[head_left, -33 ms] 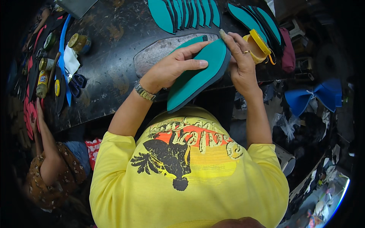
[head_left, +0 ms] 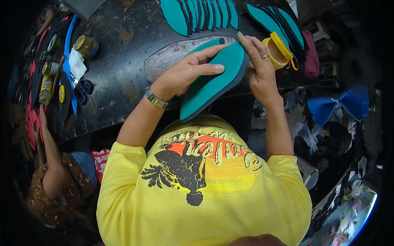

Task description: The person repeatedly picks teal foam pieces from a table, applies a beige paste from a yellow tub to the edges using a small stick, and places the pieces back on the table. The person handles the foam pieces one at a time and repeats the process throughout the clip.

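My left hand (head_left: pixel 184 74) is closed on a teal shoe sole (head_left: pixel 217 82) with a dark underlayer, its thumb lying across the teal face. The sole is tilted above the table's near edge, its lower end towards my shirt. At its far end, the fingers of my right hand (head_left: pixel 261 65) press along the edge and tip; my right thumb is mostly hidden. Another teal sole (head_left: pixel 209 44) shows partly behind my left hand, over a grey stone slab (head_left: pixel 164 55) set on the table. An open yellow tub (head_left: pixel 276 55) stands just beyond my right hand.
A fanned row of teal soles (head_left: pixel 174 18) lies at the table's far side, with more soles (head_left: pixel 264 18) at far right. Jars (head_left: pixel 84 45), a bottle (head_left: pixel 46 88) and blue strips (head_left: pixel 67 53) lie left. A co-worker's arms (head_left: pixel 51 151) reach in there. Blue pieces (head_left: pixel 322 108) sit right.
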A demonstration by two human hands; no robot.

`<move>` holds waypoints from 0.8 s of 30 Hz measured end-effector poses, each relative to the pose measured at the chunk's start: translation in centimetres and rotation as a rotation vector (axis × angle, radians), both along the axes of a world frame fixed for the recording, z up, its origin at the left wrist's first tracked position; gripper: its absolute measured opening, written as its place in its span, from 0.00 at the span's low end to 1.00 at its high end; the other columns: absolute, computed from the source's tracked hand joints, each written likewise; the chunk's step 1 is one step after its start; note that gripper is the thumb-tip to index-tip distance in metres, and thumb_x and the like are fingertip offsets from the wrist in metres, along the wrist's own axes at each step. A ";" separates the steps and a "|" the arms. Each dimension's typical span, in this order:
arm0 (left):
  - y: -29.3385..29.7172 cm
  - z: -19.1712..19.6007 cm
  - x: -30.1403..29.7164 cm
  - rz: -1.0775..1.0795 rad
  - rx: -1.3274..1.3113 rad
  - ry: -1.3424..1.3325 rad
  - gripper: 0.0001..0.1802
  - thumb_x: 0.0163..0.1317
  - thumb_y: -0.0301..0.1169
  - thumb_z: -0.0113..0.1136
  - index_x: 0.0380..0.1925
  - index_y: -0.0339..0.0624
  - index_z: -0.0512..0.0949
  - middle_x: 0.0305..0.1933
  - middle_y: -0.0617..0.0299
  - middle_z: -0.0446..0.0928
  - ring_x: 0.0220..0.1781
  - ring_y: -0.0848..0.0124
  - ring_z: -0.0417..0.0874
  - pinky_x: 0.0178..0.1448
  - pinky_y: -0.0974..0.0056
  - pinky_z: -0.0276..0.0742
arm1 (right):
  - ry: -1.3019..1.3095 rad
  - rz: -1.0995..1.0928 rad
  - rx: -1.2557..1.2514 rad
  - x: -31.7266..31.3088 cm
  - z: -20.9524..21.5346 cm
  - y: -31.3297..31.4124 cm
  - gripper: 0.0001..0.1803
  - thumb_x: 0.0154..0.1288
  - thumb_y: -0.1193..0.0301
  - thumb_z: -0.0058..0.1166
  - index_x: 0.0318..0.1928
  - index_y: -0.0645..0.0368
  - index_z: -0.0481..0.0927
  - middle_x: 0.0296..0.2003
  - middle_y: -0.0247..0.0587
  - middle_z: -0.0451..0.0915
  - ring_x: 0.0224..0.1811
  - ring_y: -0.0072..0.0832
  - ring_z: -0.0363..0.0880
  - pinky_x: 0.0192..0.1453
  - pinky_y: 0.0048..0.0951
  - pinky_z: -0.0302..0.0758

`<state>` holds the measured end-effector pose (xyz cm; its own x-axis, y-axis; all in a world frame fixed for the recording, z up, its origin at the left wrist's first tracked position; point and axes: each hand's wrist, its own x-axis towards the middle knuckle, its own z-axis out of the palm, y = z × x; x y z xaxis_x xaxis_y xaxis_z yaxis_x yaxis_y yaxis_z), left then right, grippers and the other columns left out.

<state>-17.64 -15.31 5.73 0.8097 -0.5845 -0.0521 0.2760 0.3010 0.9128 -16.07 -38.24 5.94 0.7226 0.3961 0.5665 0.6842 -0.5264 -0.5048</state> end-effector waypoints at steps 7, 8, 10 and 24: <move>0.1 -0.3 0.8 0.058 -0.158 0.112 0.34 0.69 0.32 0.60 0.72 0.40 0.60 0.52 0.61 0.80 0.49 0.78 0.83 0.52 0.72 0.81 | 0.144 0.146 0.061 -1.3 -0.8 0.3 0.42 0.56 0.91 0.46 0.70 0.43 0.70 0.54 0.48 0.74 0.52 0.43 0.78 0.56 0.36 0.76; -0.1 -0.3 0.9 0.068 -0.184 0.121 0.35 0.69 0.32 0.60 0.72 0.40 0.59 0.52 0.61 0.80 0.49 0.78 0.83 0.52 0.72 0.82 | 0.172 0.185 0.059 -1.8 -1.0 0.4 0.42 0.55 0.91 0.47 0.70 0.43 0.70 0.52 0.47 0.74 0.50 0.41 0.78 0.54 0.35 0.76; -0.2 -0.4 1.0 0.074 -0.199 0.112 0.35 0.69 0.32 0.59 0.73 0.40 0.59 0.54 0.61 0.80 0.50 0.78 0.83 0.53 0.72 0.81 | 0.256 0.259 0.059 -2.8 -1.2 0.4 0.44 0.54 0.92 0.48 0.70 0.42 0.69 0.47 0.45 0.74 0.45 0.38 0.77 0.50 0.33 0.77; -0.7 0.9 -0.2 -0.021 -0.137 -0.013 0.37 0.66 0.29 0.58 0.74 0.40 0.57 0.63 0.58 0.75 0.56 0.75 0.80 0.60 0.70 0.77 | 0.417 0.183 0.338 -0.1 -3.3 -0.1 0.28 0.63 0.85 0.49 0.63 0.53 0.75 0.53 0.42 0.75 0.49 0.25 0.74 0.54 0.27 0.73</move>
<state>-17.88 -16.05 6.60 0.7974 -0.6022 0.0393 0.2724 0.4172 0.8670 -16.15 -38.36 2.63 0.8491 0.3820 0.3648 0.4557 -0.1803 -0.8717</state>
